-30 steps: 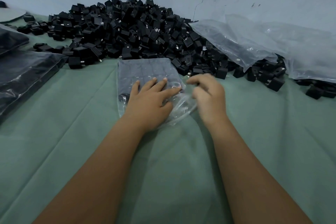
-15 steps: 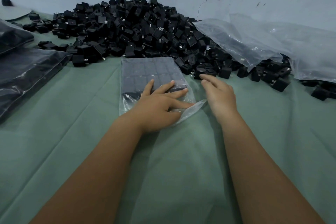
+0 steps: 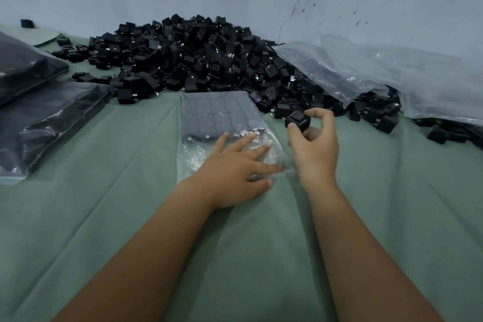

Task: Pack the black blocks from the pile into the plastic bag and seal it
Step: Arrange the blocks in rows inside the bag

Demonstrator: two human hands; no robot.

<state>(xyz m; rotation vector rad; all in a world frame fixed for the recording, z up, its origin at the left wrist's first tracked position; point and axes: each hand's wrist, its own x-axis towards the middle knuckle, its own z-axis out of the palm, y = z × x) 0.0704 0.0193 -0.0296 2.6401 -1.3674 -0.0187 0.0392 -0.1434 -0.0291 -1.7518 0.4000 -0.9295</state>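
Right hand (image 3: 313,149) has one black block (image 3: 297,121) pinched in its fingers, just right of the plastic bag (image 3: 222,117) at frame centre. Left hand (image 3: 232,167) lies flat, fingers spread, on the bag's empty near end. Blocks look rigid, small and probably light, so gripping opposite faces works; the film looks thin and slippery. The bag holds neat rows of blocks. The pile (image 3: 198,60) sits behind it, with filled dark bags (image 3: 47,117) at left.

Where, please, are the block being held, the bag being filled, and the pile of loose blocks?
black block (image 3: 298,121), head view, on its top face between the right hand's fingertips.
plastic bag (image 3: 218,115), head view, on the filled far part.
pile (image 3: 188,60), head view, on its middle.
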